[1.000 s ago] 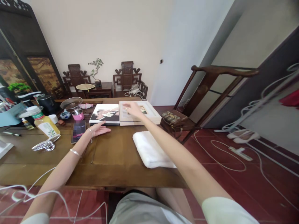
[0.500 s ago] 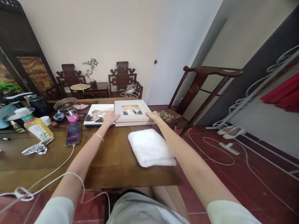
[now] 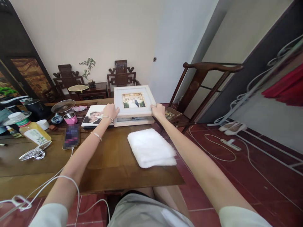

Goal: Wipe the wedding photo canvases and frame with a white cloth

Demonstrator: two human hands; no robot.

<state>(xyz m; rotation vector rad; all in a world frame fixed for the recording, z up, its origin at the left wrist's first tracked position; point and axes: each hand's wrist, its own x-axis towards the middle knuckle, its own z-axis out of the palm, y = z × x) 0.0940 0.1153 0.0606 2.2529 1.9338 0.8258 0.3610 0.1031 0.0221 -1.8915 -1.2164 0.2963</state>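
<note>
A white picture frame point(image 3: 133, 101) with a photo in its middle is held up by its two near corners. My left hand point(image 3: 110, 111) is closed on its left side, and my right hand point(image 3: 158, 110) grips the right side. Just below it, a second white frame point(image 3: 132, 123) lies on the wooden table point(image 3: 111, 151), mostly covered from view. A white photo album point(image 3: 94, 115) with a person on its cover lies left of the frames, beside my left wrist. Nearer to me rests a folded white towel point(image 3: 151, 148).
On the left of the table are a phone point(image 3: 71, 137) with a charging cable, a pink cup point(image 3: 70, 118), a bottle of yellow liquid point(image 3: 33, 127) and a clear hair clip point(image 3: 35, 152). A wooden chair point(image 3: 196, 85) stands at the right. Cables and a power strip point(image 3: 230, 144) lie on the floor.
Both hands have lifted the top picture frame off the one beneath, opening a gap between them. The towel and the album stay where they were.
</note>
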